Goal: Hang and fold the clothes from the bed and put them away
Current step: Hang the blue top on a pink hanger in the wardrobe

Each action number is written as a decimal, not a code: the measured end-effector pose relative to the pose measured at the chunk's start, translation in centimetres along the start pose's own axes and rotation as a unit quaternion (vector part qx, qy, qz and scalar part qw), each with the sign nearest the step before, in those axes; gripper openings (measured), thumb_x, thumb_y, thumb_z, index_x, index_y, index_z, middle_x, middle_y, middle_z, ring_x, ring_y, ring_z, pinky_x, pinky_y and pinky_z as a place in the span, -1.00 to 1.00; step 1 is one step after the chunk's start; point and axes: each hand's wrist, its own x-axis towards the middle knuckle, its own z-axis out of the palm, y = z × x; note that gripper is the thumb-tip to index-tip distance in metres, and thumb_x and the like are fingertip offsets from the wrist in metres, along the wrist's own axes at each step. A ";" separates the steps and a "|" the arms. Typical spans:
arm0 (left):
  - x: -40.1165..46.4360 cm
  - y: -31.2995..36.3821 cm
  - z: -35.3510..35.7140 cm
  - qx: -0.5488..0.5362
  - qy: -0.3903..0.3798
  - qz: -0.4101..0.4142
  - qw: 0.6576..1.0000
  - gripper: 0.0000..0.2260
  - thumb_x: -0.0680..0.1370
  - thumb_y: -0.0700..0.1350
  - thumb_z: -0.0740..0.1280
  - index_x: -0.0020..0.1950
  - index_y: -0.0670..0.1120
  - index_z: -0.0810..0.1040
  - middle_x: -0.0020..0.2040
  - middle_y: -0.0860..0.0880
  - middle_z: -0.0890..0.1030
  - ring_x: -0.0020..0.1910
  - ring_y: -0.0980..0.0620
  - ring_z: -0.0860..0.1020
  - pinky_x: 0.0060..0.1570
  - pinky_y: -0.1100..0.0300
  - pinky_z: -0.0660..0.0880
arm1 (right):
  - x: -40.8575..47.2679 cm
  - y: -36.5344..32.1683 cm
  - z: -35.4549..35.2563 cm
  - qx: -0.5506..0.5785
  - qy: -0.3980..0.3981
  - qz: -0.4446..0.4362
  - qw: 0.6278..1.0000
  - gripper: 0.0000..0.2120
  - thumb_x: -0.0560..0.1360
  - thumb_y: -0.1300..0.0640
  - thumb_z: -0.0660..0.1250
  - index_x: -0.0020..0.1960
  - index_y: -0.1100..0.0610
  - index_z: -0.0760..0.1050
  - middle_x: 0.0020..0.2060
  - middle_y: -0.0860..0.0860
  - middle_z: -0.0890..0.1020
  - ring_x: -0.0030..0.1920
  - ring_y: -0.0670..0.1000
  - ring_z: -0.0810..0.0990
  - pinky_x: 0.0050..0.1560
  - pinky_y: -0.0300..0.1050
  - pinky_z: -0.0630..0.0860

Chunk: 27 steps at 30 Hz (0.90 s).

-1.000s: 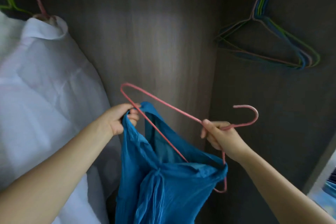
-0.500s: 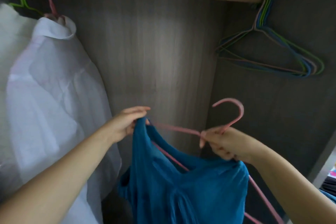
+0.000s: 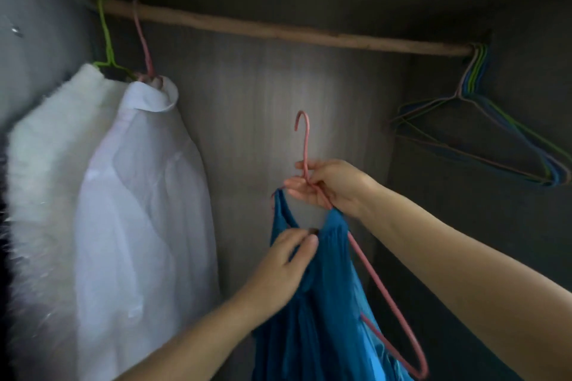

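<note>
Two white garments, a fluffy white coat [image 3: 43, 164] and a white collared shirt [image 3: 142, 195], hang at our nine o'clock. Our left hand [image 3: 283, 266] pinches the teal blue garment [image 3: 318, 312] at six o'clock; right-hand fingers [image 3: 297, 187] curl round the pink wire hanger [image 3: 371, 275] neck. Coloured spare wire hangers [image 3: 483, 133] hang at two o'clock.

Readable text: none; no lettering, label, brand, number or sign can be made out
Garments: no legible tag or print shows
Hangers: no marking shows
Wardrobe panels: plain, no writing
</note>
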 end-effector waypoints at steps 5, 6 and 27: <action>0.5 5.2 -2.7 -0.254 -0.028 -0.105 0.961 -0.42 0.26 0.35 0.36 0.26 0.28 0.45 0.14 0.22 0.59 0.15 0.24 0.54 0.20 0.20 0.43 | 2.6 -2.9 6.4 -0.118 -0.011 -0.111 0.987 -0.55 0.57 0.48 0.11 0.44 0.28 0.21 0.17 0.25 0.47 -0.06 0.08 0.64 -0.12 -0.02 0.64; 1.1 6.0 -3.6 -0.265 -0.008 -0.105 0.958 -0.46 0.26 0.25 0.40 0.22 0.22 0.48 0.07 0.14 0.61 0.07 0.18 0.57 0.12 0.19 0.46 | 2.9 -3.3 7.5 -0.139 -0.019 -0.129 0.982 -0.53 0.57 0.47 0.13 0.45 0.26 0.20 0.23 0.25 0.45 0.06 0.11 0.63 0.00 0.03 0.62; 10.6 6.0 -21.7 0.087 0.305 -0.099 0.943 -0.67 0.45 -0.40 0.15 0.15 -0.21 0.51 -0.09 -0.16 0.60 -0.01 -0.12 0.60 -0.24 0.24 0.48 | 13.9 -5.7 22.0 -0.457 -0.024 -0.227 0.859 -0.69 0.62 0.24 0.12 0.29 0.38 0.39 0.12 0.22 0.56 0.13 0.17 0.50 -0.04 -0.13 0.41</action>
